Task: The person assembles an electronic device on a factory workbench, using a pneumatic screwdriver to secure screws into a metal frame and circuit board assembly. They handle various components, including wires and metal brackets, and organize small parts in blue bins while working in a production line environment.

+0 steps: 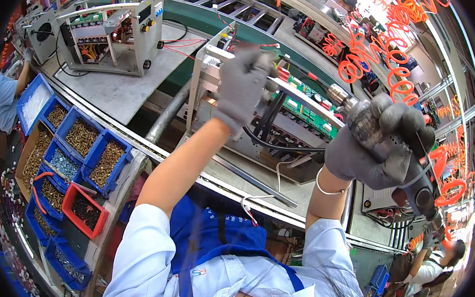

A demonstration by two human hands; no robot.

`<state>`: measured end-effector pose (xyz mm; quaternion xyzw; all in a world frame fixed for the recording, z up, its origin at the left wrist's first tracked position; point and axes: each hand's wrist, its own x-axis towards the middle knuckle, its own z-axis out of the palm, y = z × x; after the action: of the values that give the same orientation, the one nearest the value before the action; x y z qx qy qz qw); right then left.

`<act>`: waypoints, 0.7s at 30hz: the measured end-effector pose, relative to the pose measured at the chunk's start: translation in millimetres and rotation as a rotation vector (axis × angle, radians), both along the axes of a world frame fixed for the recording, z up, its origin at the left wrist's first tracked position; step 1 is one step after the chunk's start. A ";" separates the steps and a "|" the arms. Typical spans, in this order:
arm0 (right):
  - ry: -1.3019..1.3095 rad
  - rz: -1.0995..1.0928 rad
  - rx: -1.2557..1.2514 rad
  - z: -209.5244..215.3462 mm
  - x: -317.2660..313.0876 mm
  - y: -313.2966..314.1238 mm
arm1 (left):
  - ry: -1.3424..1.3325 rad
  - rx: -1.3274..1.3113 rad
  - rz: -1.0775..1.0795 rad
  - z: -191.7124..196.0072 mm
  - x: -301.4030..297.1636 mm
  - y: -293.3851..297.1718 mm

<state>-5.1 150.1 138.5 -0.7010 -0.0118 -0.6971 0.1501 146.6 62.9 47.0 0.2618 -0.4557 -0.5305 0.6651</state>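
My left hand (242,82), in a grey glove, is over the left part of an open metal chassis (304,150). Its fingers look curled together but are blurred, and anything between them is hidden. Gripped in my gloved right hand (379,143) is a power screwdriver (418,190), held at the chassis's right side. The tool's metal chuck (340,94) points up and left, towards a green circuit board (309,118) in the chassis. Thick black cables (268,118) loop out of the chassis between my hands.
Blue bins (105,164) of screws and a red bin (86,210) stand at left. Another chassis (112,41) sits farther back on the bench, before a roller conveyor (231,4). Coiled orange hoses (397,52) hang at right. Co-workers are at far left (4,91) and lower right (439,264).
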 end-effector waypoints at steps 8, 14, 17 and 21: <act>-0.125 -0.001 0.039 -4.5 79.2 -47.0 | -0.368 0.118 0.209 -26.0 75.5 -25.9; -0.229 -0.063 0.161 -15.4 104.0 -71.6 | -0.441 0.125 0.211 -19.4 75.9 -24.8; -0.252 -0.079 0.193 -16.4 110.3 -78.2 | -0.468 0.126 0.228 -20.3 74.2 -26.1; -0.115 -0.086 0.167 -10.8 107.2 -79.3 | -0.494 0.085 0.320 -28.9 72.4 -32.9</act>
<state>102.1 70.7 127.7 -0.6446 0.0678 -0.7406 0.1773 218.9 30.1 18.2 0.4791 -0.5339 -0.3578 0.5978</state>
